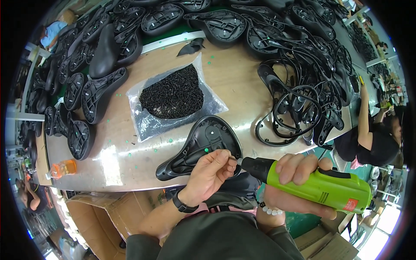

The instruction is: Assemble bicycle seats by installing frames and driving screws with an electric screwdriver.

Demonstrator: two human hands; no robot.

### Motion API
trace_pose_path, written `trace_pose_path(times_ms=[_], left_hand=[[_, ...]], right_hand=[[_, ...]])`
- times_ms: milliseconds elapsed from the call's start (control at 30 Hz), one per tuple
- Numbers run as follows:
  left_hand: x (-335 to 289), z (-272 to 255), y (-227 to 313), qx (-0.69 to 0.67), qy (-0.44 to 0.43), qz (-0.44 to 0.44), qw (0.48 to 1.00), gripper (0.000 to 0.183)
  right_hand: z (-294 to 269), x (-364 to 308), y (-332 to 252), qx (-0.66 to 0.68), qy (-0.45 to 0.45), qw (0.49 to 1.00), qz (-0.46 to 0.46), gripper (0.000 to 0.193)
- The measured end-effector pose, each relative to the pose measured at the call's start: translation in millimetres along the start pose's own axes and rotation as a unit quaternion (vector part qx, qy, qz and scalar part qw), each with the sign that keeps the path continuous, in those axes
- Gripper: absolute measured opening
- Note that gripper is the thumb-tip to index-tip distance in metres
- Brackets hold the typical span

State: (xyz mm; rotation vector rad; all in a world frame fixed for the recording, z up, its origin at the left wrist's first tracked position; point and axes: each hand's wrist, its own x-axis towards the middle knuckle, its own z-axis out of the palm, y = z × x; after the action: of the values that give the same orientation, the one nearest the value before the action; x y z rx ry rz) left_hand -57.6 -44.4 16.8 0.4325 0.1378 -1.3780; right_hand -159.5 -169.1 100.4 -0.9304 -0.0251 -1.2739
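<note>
In my right hand (299, 177) is a green and black power screwdriver (320, 187), held level with its bit pointing left. My left hand (210, 173) is closed in a pinch right by the bit; whatever sits between its fingertips is too small to make out. Just beyond my fingers, a black bicycle saddle (197, 143) lies underside up at the table's near edge, its ribbed shell showing. Part of its near side is hidden by my left hand. An open clear plastic bag (149, 125) full of small black screws (173, 93) lies farther off, left of centre.
Black saddles (216, 27) crowd the table's far side and its left. Black looped frame-like parts (299, 104) are heaped at the right. An orange bottle (64, 169) lies at the left edge. Cardboard boxes (93, 221) stand below. Another person (368, 138) works at the right.
</note>
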Motion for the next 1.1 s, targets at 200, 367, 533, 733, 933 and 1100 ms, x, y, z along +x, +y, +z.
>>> trace_pose_path(times_ms=[200, 367, 533, 733, 933, 1100], left_hand=[[-13, 12, -2, 0.493, 0.111, 0.259, 0.823, 0.032], [-26, -14, 28, 0.903, -0.130, 0.213, 0.349, 0.038], [-24, -27, 27, 0.895, -0.140, 0.233, 0.354, 0.029], [-26, -38, 23, 0.893, -0.150, 0.258, 0.336, 0.018], [-27, -47, 20, 0.900, -0.153, 0.297, 0.281, 0.020], [-25, -48, 17, 0.894, -0.148, 0.312, 0.286, 0.017]], right_hand=[[-10, -4, -10, -0.014, -0.025, 0.999, 0.028, 0.107], [-38, -15, 5, -0.048, -0.044, 0.994, 0.084, 0.113], [-46, -21, 22, -0.095, -0.014, 0.990, 0.099, 0.108], [-46, -22, 34, -0.108, 0.078, 0.980, 0.150, 0.111], [-44, -9, 45, -0.182, 0.129, 0.949, 0.223, 0.114], [-56, -24, 46, -0.131, 0.065, 0.967, 0.208, 0.116]])
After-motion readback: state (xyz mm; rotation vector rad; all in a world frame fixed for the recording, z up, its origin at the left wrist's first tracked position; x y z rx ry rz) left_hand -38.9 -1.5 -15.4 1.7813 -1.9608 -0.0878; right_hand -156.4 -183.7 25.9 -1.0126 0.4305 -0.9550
